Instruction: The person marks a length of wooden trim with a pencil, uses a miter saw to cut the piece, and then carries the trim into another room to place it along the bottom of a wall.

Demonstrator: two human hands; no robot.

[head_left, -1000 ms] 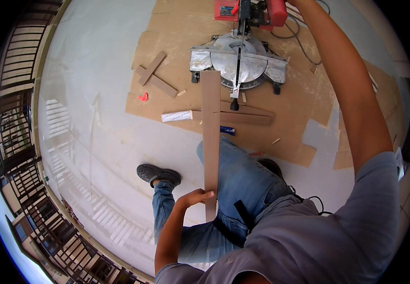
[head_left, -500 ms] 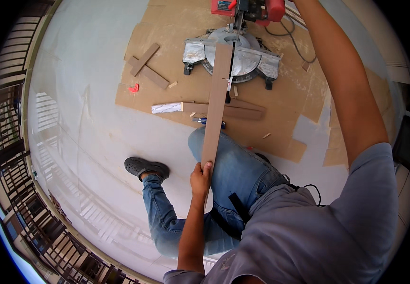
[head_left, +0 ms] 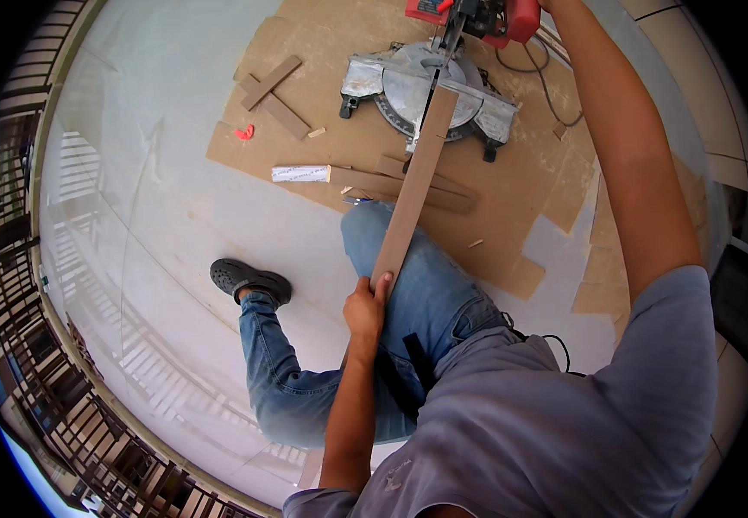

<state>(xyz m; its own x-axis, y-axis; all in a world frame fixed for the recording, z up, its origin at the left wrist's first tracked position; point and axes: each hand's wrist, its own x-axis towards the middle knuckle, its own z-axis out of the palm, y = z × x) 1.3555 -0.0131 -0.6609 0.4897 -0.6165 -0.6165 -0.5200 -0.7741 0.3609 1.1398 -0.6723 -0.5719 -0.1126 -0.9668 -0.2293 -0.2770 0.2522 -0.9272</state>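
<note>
A long brown wooden plank (head_left: 419, 183) runs from over my thigh to the round metal table of a red and grey miter saw (head_left: 430, 86). My left hand (head_left: 367, 306) is closed around its near part, thumb on top. The plank's far end rests just right of the slot in the saw table, lying at a slant. The saw's red upper body (head_left: 522, 21) is partly cut off by the top edge. My right arm reaches up beside it; only a sliver of my right hand (head_left: 552, 4) shows there, its fingers hidden.
Brown cardboard (head_left: 503, 250) lies under the saw. Short wood pieces (head_left: 283, 114) cross at the left, near a red scrap (head_left: 245, 132). More strips (head_left: 374, 183), one with a white printed wrap (head_left: 300, 173), lie before the saw. A cable (head_left: 549, 97) curls at right; a railing (head_left: 20, 224) borders the left.
The plank's far end has swung from the left of the saw's slot to its right, so the plank now slants. My left hand still grips it; the right arm stays raised toward the saw.
</note>
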